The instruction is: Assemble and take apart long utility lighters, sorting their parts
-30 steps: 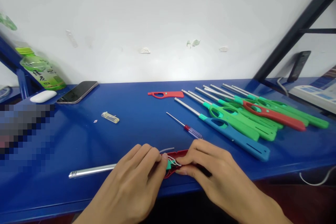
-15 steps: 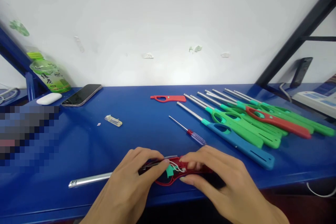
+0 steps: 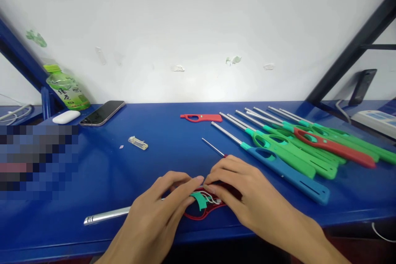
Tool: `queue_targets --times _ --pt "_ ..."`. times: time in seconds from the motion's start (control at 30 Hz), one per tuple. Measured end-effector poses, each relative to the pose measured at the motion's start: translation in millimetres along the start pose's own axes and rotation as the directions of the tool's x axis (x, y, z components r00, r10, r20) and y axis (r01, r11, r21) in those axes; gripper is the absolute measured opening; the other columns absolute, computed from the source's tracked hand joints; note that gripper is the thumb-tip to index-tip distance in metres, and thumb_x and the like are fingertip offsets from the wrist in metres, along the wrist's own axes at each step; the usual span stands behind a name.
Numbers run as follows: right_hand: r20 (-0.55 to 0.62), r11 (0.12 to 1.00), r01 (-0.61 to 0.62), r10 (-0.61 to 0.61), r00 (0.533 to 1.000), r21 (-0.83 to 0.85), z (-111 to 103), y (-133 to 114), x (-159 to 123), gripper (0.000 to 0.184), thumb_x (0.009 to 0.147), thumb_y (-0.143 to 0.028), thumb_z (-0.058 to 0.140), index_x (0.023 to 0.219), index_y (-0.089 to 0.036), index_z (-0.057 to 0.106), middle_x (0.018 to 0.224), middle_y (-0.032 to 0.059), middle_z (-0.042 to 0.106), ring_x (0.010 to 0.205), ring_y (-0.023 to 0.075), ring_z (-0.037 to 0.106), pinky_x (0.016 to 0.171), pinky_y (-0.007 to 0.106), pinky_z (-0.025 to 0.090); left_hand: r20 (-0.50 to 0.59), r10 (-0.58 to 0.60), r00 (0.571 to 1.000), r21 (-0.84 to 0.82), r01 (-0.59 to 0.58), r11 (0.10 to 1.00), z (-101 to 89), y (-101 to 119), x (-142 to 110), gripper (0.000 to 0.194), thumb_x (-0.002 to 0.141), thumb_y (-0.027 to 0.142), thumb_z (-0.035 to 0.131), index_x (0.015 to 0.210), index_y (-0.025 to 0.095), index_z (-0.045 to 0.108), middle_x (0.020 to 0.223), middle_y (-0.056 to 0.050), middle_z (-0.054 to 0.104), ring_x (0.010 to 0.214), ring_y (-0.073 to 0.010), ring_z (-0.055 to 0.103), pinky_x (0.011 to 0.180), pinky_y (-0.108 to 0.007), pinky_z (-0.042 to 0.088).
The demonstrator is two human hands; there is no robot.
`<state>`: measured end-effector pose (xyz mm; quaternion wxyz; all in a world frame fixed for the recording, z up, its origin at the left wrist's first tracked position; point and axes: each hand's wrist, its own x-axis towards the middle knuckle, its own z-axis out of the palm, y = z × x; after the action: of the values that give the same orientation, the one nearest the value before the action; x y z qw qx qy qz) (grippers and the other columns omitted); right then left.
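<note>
An opened red gas lighter [image 3: 198,217] lies at the table's front edge, its inside facing up. Its green trigger [image 3: 201,203] and some white wires show in the casing, and its metal tube [image 3: 107,215] points left. My left hand [image 3: 154,210] is closed around the front of the casing where the tube enters. My right hand [image 3: 247,187] is closed, thumb and fingertips pressed together over the upper edge, above the wires. What its fingertips pinch is hidden. Behind my right hand, a screwdriver [image 3: 213,147] shows only its shaft and the start of its red collar.
Several long-tubed lighters lie at right, a blue one [image 3: 287,173] nearest. A red casing half [image 3: 206,118] lies near the wall, a clear plastic piece [image 3: 138,143] left of centre. A phone [image 3: 103,113], white case [image 3: 66,116] and bottle [image 3: 69,93] stand or lie back left.
My right hand has moved left and up from the casing's handle to its upper edge near my left fingertips, now covering the screwdriver's handle. The view has shifted slightly.
</note>
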<state>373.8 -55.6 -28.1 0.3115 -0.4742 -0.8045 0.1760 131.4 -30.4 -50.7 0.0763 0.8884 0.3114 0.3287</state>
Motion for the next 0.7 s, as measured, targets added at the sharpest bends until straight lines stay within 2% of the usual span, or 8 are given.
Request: queue_targets --times 0.1,0.2,0.3,0.53,0.7 --pt "-0.053 0.998 0.051 -0.052 0.997 -0.02 2.0 1.7 -1.4 0.016 0.108 -0.015 0.061 0.102 -0.024 0.073 0.096 -0.004 0.075 0.087 0.014 0.068 0.095 0.034 0.05 -0.05 0.004 0.999 0.018 -0.003 1.0 -0.2 1.8 3.5 0.031 0.111 0.018 0.051 0.136 0.029 0.067 0.119 -0.001 0.073 0.095 -0.0109 0.077 0.082 -0.018 0.064" --pt "-0.121 0.992 0.117 -0.123 0.985 -0.057 4.2 3.3 -3.3 0.013 0.106 -0.014 0.063 0.102 -0.023 0.072 0.096 -0.0039 0.077 0.085 0.0138 0.068 0.092 0.031 0.05 -0.103 0.026 0.994 0.051 -0.021 0.999 -1.0 3.8 6.8 0.027 0.113 0.023 0.05 0.13 0.026 0.07 0.114 -0.002 0.075 0.092 -0.0113 0.078 0.081 -0.018 0.064" --pt "-0.141 0.989 0.134 -0.143 0.98 -0.068 5.7 5.7 -4.5 0.012 0.106 -0.014 0.063 0.104 -0.023 0.072 0.097 -0.0036 0.077 0.085 0.0137 0.069 0.089 0.03 0.05 -0.12 0.054 0.991 0.067 -0.047 0.997 -1.0 4.0 7.4 0.026 0.114 0.024 0.049 0.128 0.025 0.071 0.111 -0.001 0.077 0.09 -0.0111 0.077 0.08 -0.019 0.063" --pt "-0.129 0.983 0.157 -0.169 0.977 -0.097 7.5 12.3 -7.5 0.015 0.106 -0.014 0.063 0.109 -0.027 0.07 0.101 -0.0055 0.077 0.087 0.0152 0.067 0.085 0.033 0.047 -0.11 0.082 0.991 0.058 -0.076 0.995 1.8 0.1 7.0 0.026 0.116 0.023 0.044 0.127 0.026 0.068 0.107 0.003 0.078 0.088 -0.0097 0.075 0.08 -0.019 0.06" --pt "-0.13 0.98 0.171 -0.184 0.974 -0.103 8.4 14.1 -6.9 0.016 0.106 -0.014 0.063 0.109 -0.028 0.07 0.101 -0.0064 0.078 0.086 0.0154 0.066 0.084 0.033 0.047 -0.044 0.092 0.995 0.032 -0.09 0.995 5.1 -2.9 5.9 0.03 0.117 0.024 0.04 0.134 0.027 0.064 0.113 0.001 0.077 0.092 -0.0107 0.074 0.082 -0.02 0.06"
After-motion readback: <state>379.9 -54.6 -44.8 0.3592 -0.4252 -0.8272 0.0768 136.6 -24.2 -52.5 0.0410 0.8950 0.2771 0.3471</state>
